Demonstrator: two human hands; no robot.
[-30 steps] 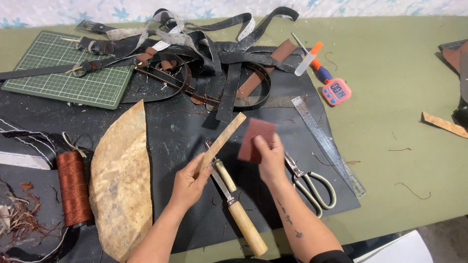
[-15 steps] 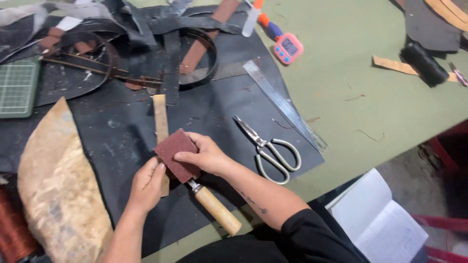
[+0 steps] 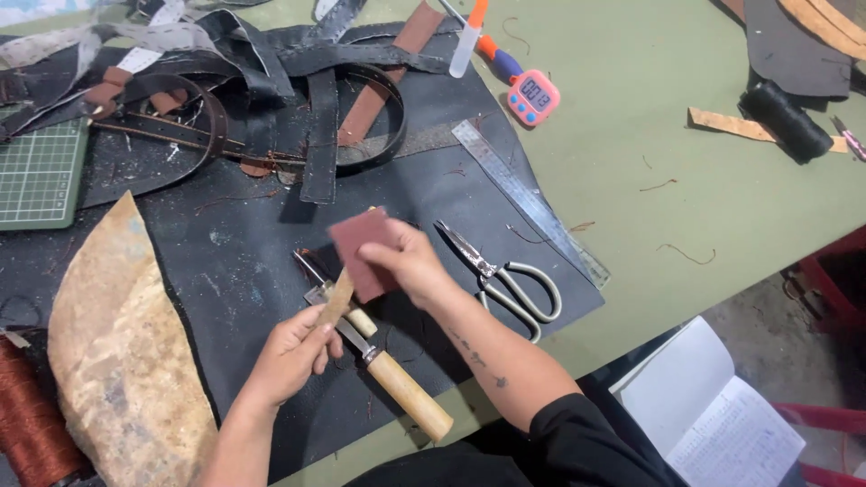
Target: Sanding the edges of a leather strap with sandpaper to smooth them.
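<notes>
My left hand (image 3: pixel 293 350) grips the near end of a narrow tan leather strip (image 3: pixel 336 298) that points up and away. My right hand (image 3: pixel 413 263) holds a dark red square of sandpaper (image 3: pixel 363 248) pressed against the strip's far end. Both hands hover over a black leather sheet (image 3: pixel 244 261). Under them lies a knife with a pale wooden handle (image 3: pixel 409 397); its blade is partly hidden by my left hand.
Steel scissors (image 3: pixel 505 281) and a metal ruler (image 3: pixel 528 200) lie right of my hands. A large tan hide piece (image 3: pixel 117 352) sits left, a green cutting mat (image 3: pixel 41 171) beyond it. Belts (image 3: pixel 316 117), a pink timer (image 3: pixel 532 96), black thread spool (image 3: pixel 785 119) and an open notebook (image 3: pixel 713 410) surround.
The camera has swung right and then back. The strip now stands more upright in my left hand, and my right hand has slid the sandpaper up to its far end.
</notes>
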